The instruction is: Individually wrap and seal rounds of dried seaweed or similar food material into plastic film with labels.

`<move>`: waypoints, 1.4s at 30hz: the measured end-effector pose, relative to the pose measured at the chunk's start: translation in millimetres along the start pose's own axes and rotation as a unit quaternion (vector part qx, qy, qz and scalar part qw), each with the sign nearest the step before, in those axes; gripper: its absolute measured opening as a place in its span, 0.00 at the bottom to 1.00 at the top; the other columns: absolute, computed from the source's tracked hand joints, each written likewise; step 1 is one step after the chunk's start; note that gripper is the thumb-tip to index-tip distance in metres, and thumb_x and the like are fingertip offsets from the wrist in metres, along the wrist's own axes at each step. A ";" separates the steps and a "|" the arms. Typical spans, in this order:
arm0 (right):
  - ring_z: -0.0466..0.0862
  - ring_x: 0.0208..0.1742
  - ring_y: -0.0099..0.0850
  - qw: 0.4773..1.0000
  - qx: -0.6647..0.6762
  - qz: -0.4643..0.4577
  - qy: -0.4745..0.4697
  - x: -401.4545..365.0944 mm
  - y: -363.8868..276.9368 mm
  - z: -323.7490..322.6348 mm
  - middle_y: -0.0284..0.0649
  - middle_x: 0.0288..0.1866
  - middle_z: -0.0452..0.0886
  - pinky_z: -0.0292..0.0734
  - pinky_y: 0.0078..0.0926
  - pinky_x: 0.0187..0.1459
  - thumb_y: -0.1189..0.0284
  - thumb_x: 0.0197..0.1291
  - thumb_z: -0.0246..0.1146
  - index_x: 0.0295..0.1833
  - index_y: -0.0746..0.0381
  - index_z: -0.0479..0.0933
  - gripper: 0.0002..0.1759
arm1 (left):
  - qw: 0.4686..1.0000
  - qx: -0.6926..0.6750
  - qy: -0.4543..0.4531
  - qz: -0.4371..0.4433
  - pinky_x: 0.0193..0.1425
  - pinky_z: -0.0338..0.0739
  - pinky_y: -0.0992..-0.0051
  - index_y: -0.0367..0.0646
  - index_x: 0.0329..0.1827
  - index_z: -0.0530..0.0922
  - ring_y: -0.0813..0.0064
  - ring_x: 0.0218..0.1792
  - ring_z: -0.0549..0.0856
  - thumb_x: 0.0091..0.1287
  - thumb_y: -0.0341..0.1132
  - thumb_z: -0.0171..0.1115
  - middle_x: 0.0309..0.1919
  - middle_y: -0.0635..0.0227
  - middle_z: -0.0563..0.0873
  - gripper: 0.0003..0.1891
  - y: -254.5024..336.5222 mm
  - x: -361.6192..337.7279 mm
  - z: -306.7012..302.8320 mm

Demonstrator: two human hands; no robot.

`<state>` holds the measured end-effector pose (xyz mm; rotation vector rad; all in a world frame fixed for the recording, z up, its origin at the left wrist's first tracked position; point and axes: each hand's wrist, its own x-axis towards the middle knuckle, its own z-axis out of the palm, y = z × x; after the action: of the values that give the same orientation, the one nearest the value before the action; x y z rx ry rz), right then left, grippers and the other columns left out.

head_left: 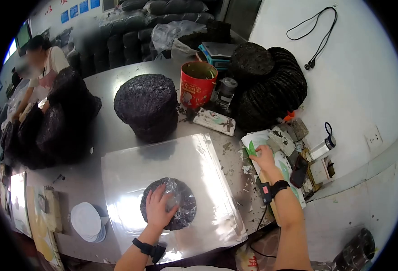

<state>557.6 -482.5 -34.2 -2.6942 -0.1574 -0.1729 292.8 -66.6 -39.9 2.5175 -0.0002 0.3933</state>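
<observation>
My left hand lies over a dark round disc that looks like dried seaweed, its fingers spread on the clear plastic around it. That disc rests on a stack of large clear plastic sheets. To the right, my right hand has its thumb and fingers closed at the edge of a green-printed label on a pile of similar white and green ones. A tall stack of dark round seaweed sheets stands just beyond the plastic.
Round white paper discs lie at left. Behind are a red tin, a dark-lidded jar, a blue scale and more seaweed. A phone and bottle sit right. Another person works at far left.
</observation>
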 end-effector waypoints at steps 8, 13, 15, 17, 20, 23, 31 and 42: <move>0.72 0.68 0.51 0.991 0.129 -0.030 0.005 -17.7 42.4 -5.2 0.50 0.63 0.76 0.65 0.43 0.70 0.65 0.51 0.77 0.40 0.58 0.83 0.14 | 1.000 -0.005 -0.005 0.002 0.79 0.58 0.49 0.49 0.53 0.83 0.55 0.72 0.73 0.53 0.41 0.77 0.70 0.57 0.76 0.23 1.9 1.4 -1.9; 0.72 0.67 0.51 0.994 0.090 -0.070 0.001 -30.9 26.3 -17.5 0.49 0.64 0.76 0.65 0.43 0.70 0.69 0.53 0.75 0.40 0.59 0.82 0.11 | 1.000 0.001 -0.006 0.003 0.79 0.58 0.49 0.48 0.53 0.83 0.54 0.72 0.73 0.53 0.41 0.77 0.70 0.56 0.76 0.24 1.5 2.0 -2.6; 0.73 0.66 0.51 0.995 0.080 -0.063 0.020 -32.0 24.3 -15.3 0.49 0.64 0.76 0.66 0.44 0.69 0.70 0.55 0.74 0.39 0.59 0.81 0.10 | 1.000 -0.002 -0.005 0.001 0.79 0.58 0.48 0.48 0.53 0.83 0.54 0.73 0.73 0.53 0.41 0.77 0.70 0.57 0.76 0.24 2.0 2.2 -1.8; 0.74 0.65 0.51 0.995 0.072 -0.041 0.054 -31.5 26.5 -1.7 0.48 0.64 0.77 0.67 0.45 0.68 0.71 0.56 0.72 0.39 0.60 0.80 0.09 | 1.000 -0.003 -0.004 -0.001 0.79 0.58 0.48 0.48 0.53 0.83 0.55 0.73 0.73 0.53 0.41 0.77 0.70 0.57 0.76 0.24 1.6 1.7 -2.3; 0.74 0.64 0.51 0.990 0.056 -0.071 0.111 -29.7 36.0 16.5 0.48 0.62 0.78 0.68 0.45 0.66 0.69 0.61 0.70 0.41 0.61 0.79 0.09 | 1.000 -0.006 -0.005 -0.005 0.79 0.58 0.48 0.49 0.53 0.83 0.55 0.73 0.72 0.53 0.41 0.77 0.71 0.58 0.76 0.24 0.9 1.0 -1.5; 0.75 0.62 0.51 0.990 0.019 -0.051 0.131 -21.2 28.5 20.7 0.47 0.58 0.78 0.69 0.46 0.64 0.60 0.61 0.72 0.44 0.62 0.77 0.18 | 1.000 -0.008 -0.008 -0.007 0.79 0.58 0.48 0.49 0.54 0.83 0.55 0.73 0.72 0.53 0.41 0.77 0.71 0.58 0.76 0.24 1.0 0.7 -1.2; 0.72 0.63 0.45 0.954 -0.095 0.200 0.204 16.7 -55.1 45.8 0.41 0.56 0.75 0.65 0.47 0.66 0.49 0.54 0.75 0.47 0.59 0.76 0.28 | 1.000 -0.003 -0.009 -0.006 0.79 0.58 0.50 0.50 0.54 0.83 0.57 0.74 0.72 0.54 0.42 0.77 0.72 0.59 0.75 0.24 1.0 -0.3 -1.2; 0.75 0.62 0.44 0.930 -0.132 0.212 0.270 24.7 -30.9 65.1 0.39 0.56 0.77 0.70 0.46 0.62 0.61 0.63 0.66 0.42 0.58 0.83 0.11 | 1.000 -0.008 0.003 -0.001 0.79 0.58 0.50 0.49 0.53 0.83 0.57 0.73 0.73 0.54 0.42 0.77 0.70 0.59 0.76 0.23 -0.3 -0.5 -0.3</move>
<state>584.0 -424.7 -76.3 -2.7408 0.6504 -0.8315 292.3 -66.3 -39.9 2.5005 0.0002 0.3975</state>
